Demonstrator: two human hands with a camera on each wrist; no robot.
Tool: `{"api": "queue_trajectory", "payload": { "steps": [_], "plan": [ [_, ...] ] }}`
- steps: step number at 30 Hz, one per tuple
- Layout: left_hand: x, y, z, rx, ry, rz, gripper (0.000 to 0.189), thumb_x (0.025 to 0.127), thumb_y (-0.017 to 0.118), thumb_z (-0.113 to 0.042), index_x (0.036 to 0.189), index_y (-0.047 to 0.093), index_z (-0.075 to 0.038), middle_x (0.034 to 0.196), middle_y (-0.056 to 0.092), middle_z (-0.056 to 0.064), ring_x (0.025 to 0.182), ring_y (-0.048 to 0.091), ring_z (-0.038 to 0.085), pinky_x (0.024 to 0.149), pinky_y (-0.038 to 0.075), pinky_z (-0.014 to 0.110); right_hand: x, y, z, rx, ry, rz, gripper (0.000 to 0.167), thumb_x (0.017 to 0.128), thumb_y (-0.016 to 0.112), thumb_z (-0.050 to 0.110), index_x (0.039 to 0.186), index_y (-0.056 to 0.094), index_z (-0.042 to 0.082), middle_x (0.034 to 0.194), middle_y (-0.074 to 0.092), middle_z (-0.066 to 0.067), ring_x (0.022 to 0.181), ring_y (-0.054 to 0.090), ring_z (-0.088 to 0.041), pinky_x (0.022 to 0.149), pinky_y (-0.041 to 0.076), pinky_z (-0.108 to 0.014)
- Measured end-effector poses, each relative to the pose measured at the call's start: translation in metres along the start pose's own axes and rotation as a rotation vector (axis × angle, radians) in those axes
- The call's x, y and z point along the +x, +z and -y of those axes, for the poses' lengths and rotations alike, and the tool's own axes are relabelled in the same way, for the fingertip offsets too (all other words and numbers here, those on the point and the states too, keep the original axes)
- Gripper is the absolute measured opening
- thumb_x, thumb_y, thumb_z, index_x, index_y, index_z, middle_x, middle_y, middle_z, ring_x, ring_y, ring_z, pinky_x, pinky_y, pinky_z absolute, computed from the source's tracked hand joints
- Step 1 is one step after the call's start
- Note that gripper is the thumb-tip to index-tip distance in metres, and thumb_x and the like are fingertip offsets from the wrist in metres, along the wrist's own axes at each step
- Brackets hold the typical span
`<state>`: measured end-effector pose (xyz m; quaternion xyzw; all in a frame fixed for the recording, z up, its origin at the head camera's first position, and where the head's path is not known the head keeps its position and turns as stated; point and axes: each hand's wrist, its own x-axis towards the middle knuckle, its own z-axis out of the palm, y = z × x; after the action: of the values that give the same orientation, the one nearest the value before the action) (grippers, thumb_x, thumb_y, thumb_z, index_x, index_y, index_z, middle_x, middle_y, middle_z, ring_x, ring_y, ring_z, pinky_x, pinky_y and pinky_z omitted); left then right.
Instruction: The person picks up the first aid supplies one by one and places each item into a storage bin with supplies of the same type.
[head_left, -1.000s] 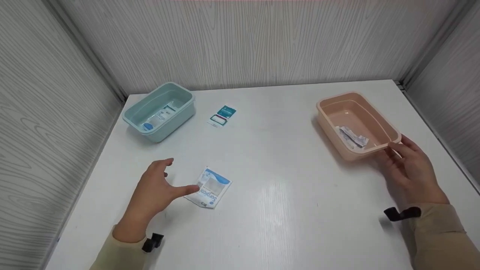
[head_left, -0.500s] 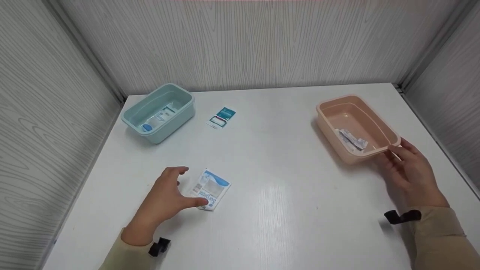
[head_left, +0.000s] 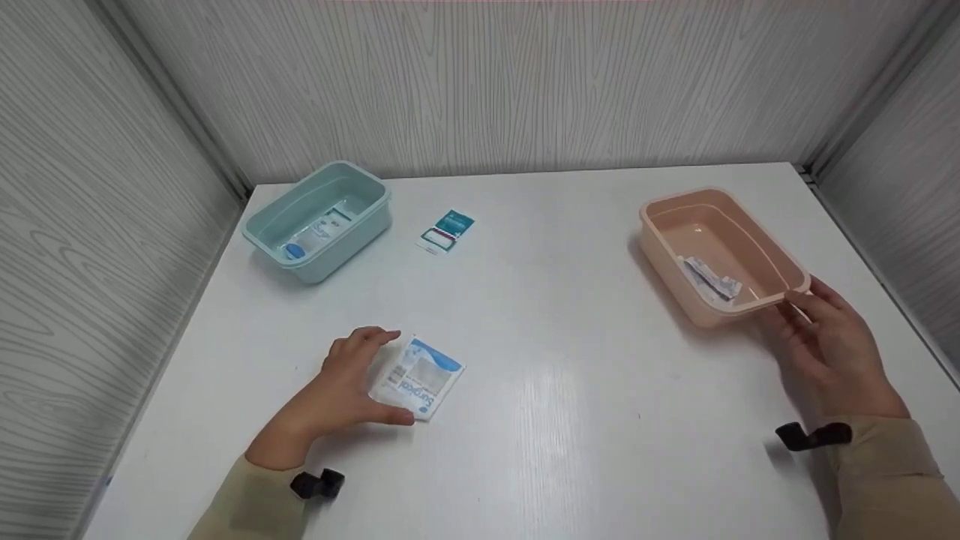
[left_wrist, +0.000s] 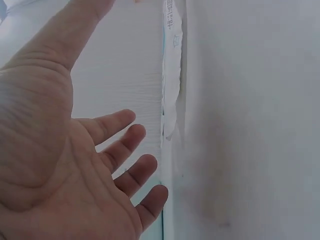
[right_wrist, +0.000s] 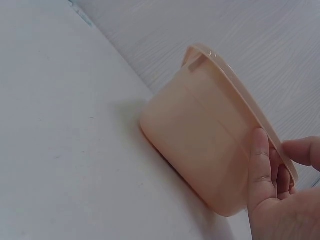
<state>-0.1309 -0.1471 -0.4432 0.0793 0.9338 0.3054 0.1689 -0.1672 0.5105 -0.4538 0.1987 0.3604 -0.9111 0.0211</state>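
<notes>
A white and blue packet printed "Surgical" [head_left: 429, 375] lies flat on the table. My left hand [head_left: 346, 386] is spread around its left side, thumb near the lower edge and fingers near the upper left corner; the left wrist view shows the palm [left_wrist: 75, 175] with nothing in it. At the right, my right hand [head_left: 844, 345] pinches the rim of a pink plastic basin [head_left: 671, 259] at its near right corner, thumb above and fingers below. Inside that basin lie crumpled white wrapper pieces [head_left: 712, 281].
A light blue basin [head_left: 352, 240] holding a white and blue packet [head_left: 319, 232] stands at the back left. Beside it a teal and white packet [head_left: 446, 231] lies on the white table [head_left: 555, 300]. Wood-grain panels [head_left: 510, 82] wall in the back and sides.
My left hand has moved right and slightly away from me, from beside the packet to around its left side. The right hand keeps its hold on the pink basin.
</notes>
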Motion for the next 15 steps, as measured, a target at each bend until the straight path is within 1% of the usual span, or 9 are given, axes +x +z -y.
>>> {"api": "queue_trajectory", "payload": {
  "steps": [2,5,7,10,15],
  "plan": [
    [0.003,0.003,0.000,0.009,0.001,0.013,0.129,0.069,0.105,-0.063,0.175,0.038,-0.032,0.183,0.027,0.009,0.163,0.028,0.041,0.132,0.039,0.074,0.000,0.000,0.000,-0.001,-0.010,-0.001,0.047,0.111,0.067,0.000,0.149,0.061,0.026,0.148,0.057,0.001,0.150,0.046,-0.014,0.117,0.060,-0.031],
    [0.007,0.007,-0.003,0.032,-0.001,0.016,0.129,0.068,0.104,-0.065,0.175,0.038,-0.034,0.182,0.029,0.010,0.160,0.030,0.041,0.129,0.040,0.075,0.000,0.000,0.000,0.017,-0.022,-0.006,0.046,0.111,0.066,-0.002,0.148,0.061,0.025,0.146,0.058,0.000,0.146,0.050,-0.016,0.116,0.062,-0.032],
    [0.009,0.010,-0.006,0.037,-0.001,0.011,0.129,0.069,0.104,-0.064,0.175,0.038,-0.033,0.181,0.031,0.012,0.158,0.031,0.042,0.128,0.040,0.075,0.001,0.000,0.000,0.015,-0.029,-0.009,0.046,0.111,0.066,-0.002,0.147,0.062,0.025,0.146,0.058,0.000,0.145,0.051,-0.016,0.115,0.062,-0.032],
    [0.013,0.013,-0.007,0.035,-0.008,0.002,0.128,0.069,0.105,-0.061,0.175,0.039,-0.030,0.179,0.031,0.014,0.156,0.031,0.042,0.127,0.040,0.072,0.000,-0.001,0.001,0.031,-0.015,-0.015,0.045,0.111,0.066,-0.002,0.146,0.064,0.026,0.145,0.060,0.000,0.143,0.055,-0.015,0.114,0.063,-0.031],
    [0.016,0.016,-0.005,0.050,-0.007,-0.007,0.126,0.070,0.105,-0.058,0.174,0.042,-0.026,0.176,0.035,0.014,0.155,0.030,0.042,0.128,0.035,0.069,0.001,-0.001,0.000,0.006,-0.016,-0.023,0.044,0.111,0.067,0.000,0.146,0.064,0.026,0.144,0.060,0.000,0.141,0.055,-0.014,0.112,0.064,-0.030]
  ]
}}
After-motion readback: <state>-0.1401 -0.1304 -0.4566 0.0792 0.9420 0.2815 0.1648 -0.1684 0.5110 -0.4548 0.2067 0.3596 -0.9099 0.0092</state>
